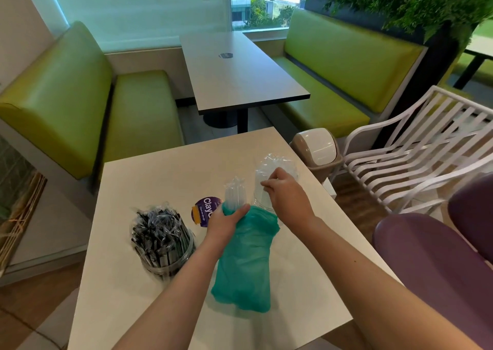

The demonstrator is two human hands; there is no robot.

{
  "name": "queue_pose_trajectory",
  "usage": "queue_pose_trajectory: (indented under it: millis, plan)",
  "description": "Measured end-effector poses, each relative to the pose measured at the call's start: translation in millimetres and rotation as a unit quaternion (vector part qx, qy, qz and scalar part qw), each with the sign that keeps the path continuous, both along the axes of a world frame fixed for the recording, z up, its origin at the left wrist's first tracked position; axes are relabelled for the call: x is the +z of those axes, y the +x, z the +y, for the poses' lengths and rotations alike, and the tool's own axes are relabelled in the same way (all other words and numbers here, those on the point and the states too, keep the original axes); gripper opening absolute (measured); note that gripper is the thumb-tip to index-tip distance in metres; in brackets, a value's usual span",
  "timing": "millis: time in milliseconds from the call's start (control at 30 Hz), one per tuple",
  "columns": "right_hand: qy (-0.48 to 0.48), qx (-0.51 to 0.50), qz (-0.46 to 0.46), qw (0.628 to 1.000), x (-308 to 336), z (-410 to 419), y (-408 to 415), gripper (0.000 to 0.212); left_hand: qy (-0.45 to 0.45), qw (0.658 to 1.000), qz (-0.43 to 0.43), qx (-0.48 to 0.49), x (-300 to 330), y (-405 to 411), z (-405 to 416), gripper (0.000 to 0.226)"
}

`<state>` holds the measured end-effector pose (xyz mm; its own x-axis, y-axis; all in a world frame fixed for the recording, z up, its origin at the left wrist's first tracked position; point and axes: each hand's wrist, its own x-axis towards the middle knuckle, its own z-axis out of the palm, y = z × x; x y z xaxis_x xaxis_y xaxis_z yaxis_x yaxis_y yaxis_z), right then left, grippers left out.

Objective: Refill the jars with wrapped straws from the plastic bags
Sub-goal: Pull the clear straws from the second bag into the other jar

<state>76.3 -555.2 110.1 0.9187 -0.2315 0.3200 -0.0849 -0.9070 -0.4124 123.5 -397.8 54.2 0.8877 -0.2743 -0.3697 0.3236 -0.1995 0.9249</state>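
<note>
Green plastic bag (244, 259) laid on white table (128, 283), its mouth gripped by left hand (226, 223), clear straws (234, 193) protruding, right hand (286, 193) pinching at clear jar (274, 168), straw-filled jar (162, 240) at left

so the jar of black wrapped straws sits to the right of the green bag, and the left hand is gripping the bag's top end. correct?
Not quite. The head view shows the jar of black wrapped straws to the left of the green bag, not the right. The rest holds: the left hand grips the bag's top end.
</note>
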Motion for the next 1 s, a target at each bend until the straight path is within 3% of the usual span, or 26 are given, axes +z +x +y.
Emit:
queue_pose_trajectory:
  millis: [100,233,333,467,633,800,933,1000]
  plan:
    - [-0.022,-0.001,0.000,1.000,0.0,2.6,-2.7,0.027,-0.003,1.000,0.008,-0.002,0.2,0.9,2.6,0.058]
    - [-0.005,-0.046,-0.073,0.996,3.1,16.1,-20.1,0.018,-0.015,1.000,0.006,0.003,1.0,2.0,5.8,0.055]
    - [0.125,-0.072,-0.034,0.989,-7.1,26.8,-28.5,0.014,-0.033,0.999,0.007,0.009,2.6,2.1,7.9,0.049]
    - [0.330,-0.070,0.102,0.936,-27.3,33.4,-28.4,0.024,-0.068,0.997,0.027,0.017,4.7,0.6,7.6,0.053]
    - [0.428,-0.053,0.151,0.890,-35.4,40.2,-27.8,0.030,-0.109,0.993,0.050,0.001,8.5,-5.5,3.2,0.052]
    - [0.468,-0.045,0.174,0.866,-31.4,37.3,-28.5,0.036,-0.121,0.988,0.098,-0.009,11.4,-8.8,1.4,0.069]
    - [0.441,-0.043,0.172,0.880,-32.6,34.0,-28.2,0.031,-0.137,0.984,0.115,-0.020,14.1,-12.0,1.2,0.061]
    - [0.428,-0.049,0.160,0.888,-34.2,33.0,-27.1,0.042,-0.137,0.983,0.114,-0.039,15.6,-12.8,1.2,0.051]
